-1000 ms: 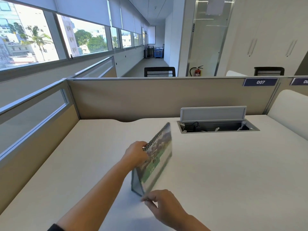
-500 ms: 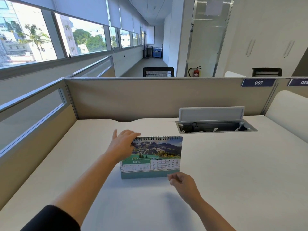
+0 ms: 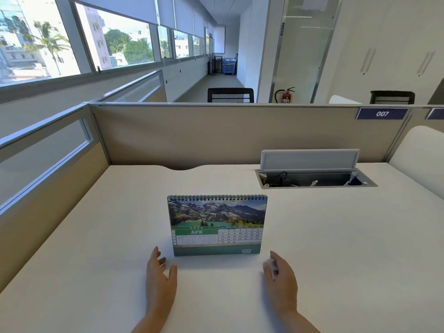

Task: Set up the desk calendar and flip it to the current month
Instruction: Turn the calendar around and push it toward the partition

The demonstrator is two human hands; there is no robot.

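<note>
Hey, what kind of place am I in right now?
Most likely an open-plan office: a cubicle partition tagged with a 007 desk number plate, a desk cable box, and mesh office chairs beyond.

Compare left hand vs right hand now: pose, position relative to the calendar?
The left hand lies off the calendar's left corner; the right hand lies off its right corner. The left thumb points toward the calendar; the right fingers look blurred. Both are open, empty and clear of the calendar, over the desk.
</note>
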